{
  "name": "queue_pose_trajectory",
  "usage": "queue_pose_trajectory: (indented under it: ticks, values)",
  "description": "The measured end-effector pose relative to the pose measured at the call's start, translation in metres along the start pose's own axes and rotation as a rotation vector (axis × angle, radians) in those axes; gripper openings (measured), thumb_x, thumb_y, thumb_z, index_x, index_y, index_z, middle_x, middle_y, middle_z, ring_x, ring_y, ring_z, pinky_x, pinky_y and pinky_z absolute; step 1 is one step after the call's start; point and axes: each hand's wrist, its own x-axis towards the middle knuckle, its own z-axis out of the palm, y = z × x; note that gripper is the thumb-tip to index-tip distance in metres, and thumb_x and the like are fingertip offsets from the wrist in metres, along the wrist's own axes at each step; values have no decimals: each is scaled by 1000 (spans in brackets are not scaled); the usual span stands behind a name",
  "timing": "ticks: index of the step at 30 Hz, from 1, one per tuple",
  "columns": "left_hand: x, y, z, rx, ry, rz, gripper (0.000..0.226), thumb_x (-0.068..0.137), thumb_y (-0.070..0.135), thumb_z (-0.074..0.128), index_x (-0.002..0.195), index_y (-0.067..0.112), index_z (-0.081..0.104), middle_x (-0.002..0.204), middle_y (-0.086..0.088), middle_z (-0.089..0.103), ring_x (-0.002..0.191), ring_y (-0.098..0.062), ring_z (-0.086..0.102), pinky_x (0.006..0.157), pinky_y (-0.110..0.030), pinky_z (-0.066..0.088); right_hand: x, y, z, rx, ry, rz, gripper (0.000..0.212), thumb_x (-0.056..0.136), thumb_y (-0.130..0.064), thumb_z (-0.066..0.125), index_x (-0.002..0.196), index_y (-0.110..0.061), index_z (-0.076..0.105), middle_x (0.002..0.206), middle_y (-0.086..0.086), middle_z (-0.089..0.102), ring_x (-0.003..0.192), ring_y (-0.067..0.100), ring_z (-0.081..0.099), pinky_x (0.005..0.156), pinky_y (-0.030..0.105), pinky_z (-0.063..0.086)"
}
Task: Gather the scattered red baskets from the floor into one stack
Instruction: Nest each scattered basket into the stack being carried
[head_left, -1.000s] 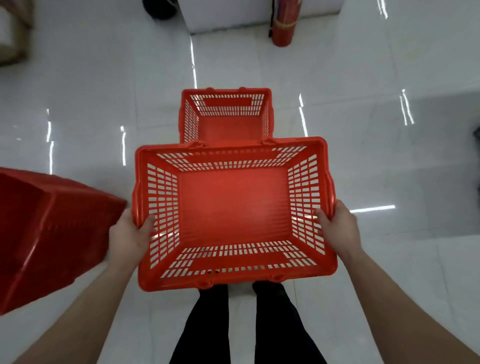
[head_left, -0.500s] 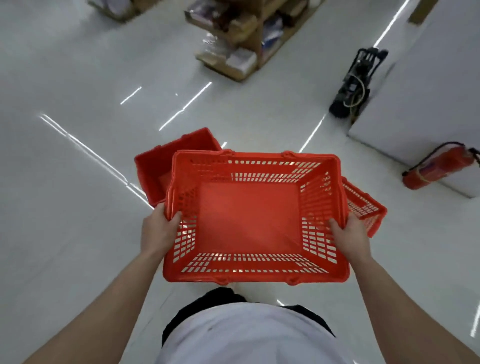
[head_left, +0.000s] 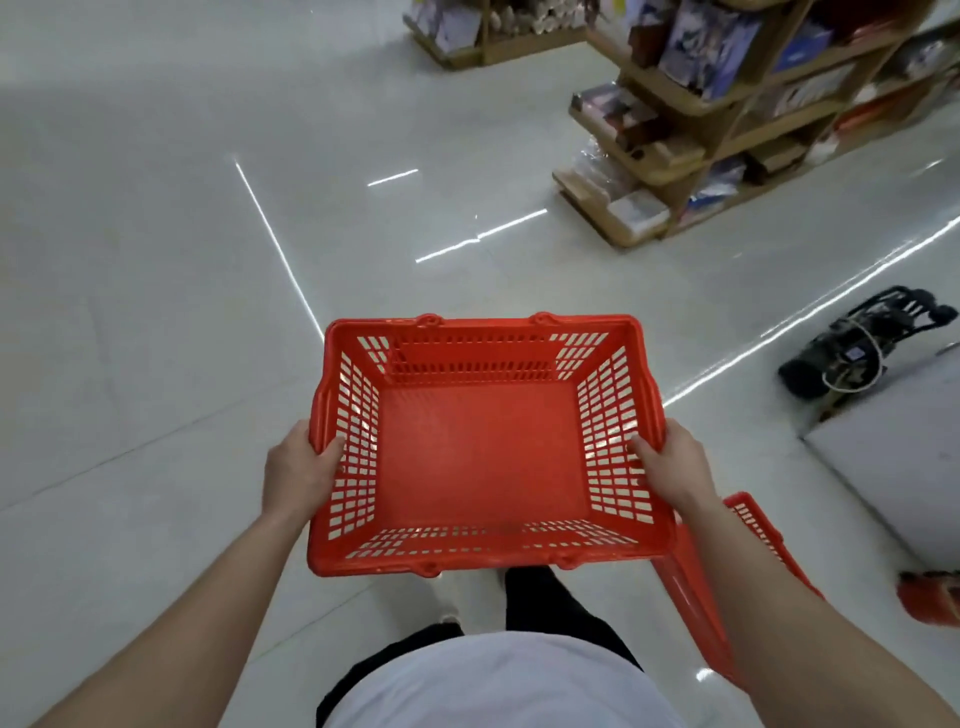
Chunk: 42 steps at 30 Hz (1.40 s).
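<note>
The left hand (head_left: 298, 475) and the right hand (head_left: 670, 470) each grip a side rim of the red slotted plastic basket (head_left: 483, 452), thumbs pressed inside its walls; it is held upright above the glossy white tiled floor (head_left: 182, 312), just before the person's waist; a second red plastic basket (head_left: 696, 608) sits near right, partly behind the right forearm; a stocked wooden shelf unit (head_left: 675, 171) stands far right; a black folded trolley (head_left: 852, 353) lies right.

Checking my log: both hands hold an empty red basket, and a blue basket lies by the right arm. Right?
No: the head view shows the second basket is red, not blue. The left hand and right hand do hold the empty basket.
</note>
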Motion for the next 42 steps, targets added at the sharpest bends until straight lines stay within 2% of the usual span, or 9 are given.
queue_pose_trajectory:
  ticks: [2,7,13,19,25,31,35,38,42]
  values:
    - [21,0,2,0,8,-42,44,92,53,60,124,23,59,104,5,71,73,-11,67,70,-36,57,33,-14,12,-5,-35,-21,36,95,-34,59,127,-18,58,109,0,72,76,7,66,66,22,51]
    - [83,11,22,54,11,-114,42,91,53,60,122,24,58,101,5,72,69,-8,67,63,-27,55,122,-32,41,-39,-120,-29,38,95,-36,59,128,-17,58,110,1,72,83,15,70,78,36,57]
    - [150,42,65,122,-38,-249,42,92,51,61,124,23,55,105,2,72,71,-12,68,69,-36,58,219,-35,60,-56,-214,47,40,97,-40,57,129,-16,56,111,3,72,86,20,72,80,44,60]
    - [214,59,110,169,-104,-331,39,94,43,61,124,20,54,109,-3,71,79,-19,69,75,-42,59,283,-28,80,-73,-237,118,44,97,-46,55,131,-18,54,110,0,71,65,-2,60,56,17,46]
    - [251,53,142,147,-189,-360,40,95,39,62,130,20,53,116,-4,69,80,-16,65,77,-41,56,316,-8,109,-92,-263,183,46,96,-49,53,131,-19,51,113,-1,70,67,-1,59,56,18,46]
    - [288,24,170,169,-209,-378,42,93,41,64,129,22,55,116,-2,70,78,-14,64,77,-45,57,339,16,156,-88,-260,268,48,96,-47,54,133,-17,49,119,3,68,72,4,60,68,29,52]
    - [301,10,191,157,-312,-418,44,92,36,68,130,20,53,119,-5,69,88,-22,68,83,-45,55,352,24,177,-94,-354,370,57,93,-46,60,137,-15,42,123,7,65,80,17,63,73,37,52]
    - [298,22,199,244,-391,-407,63,87,31,72,140,13,44,127,-12,65,106,-33,64,88,-40,49,358,13,178,-238,-402,338,75,89,-38,65,148,-7,29,129,15,62,109,35,63,88,42,49]
    - [283,74,197,275,-412,-327,69,85,36,68,144,13,40,136,-14,58,116,-35,58,88,-39,47,343,-24,157,-273,-365,283,85,86,-38,67,153,-7,24,137,19,55,123,36,54,97,44,46]
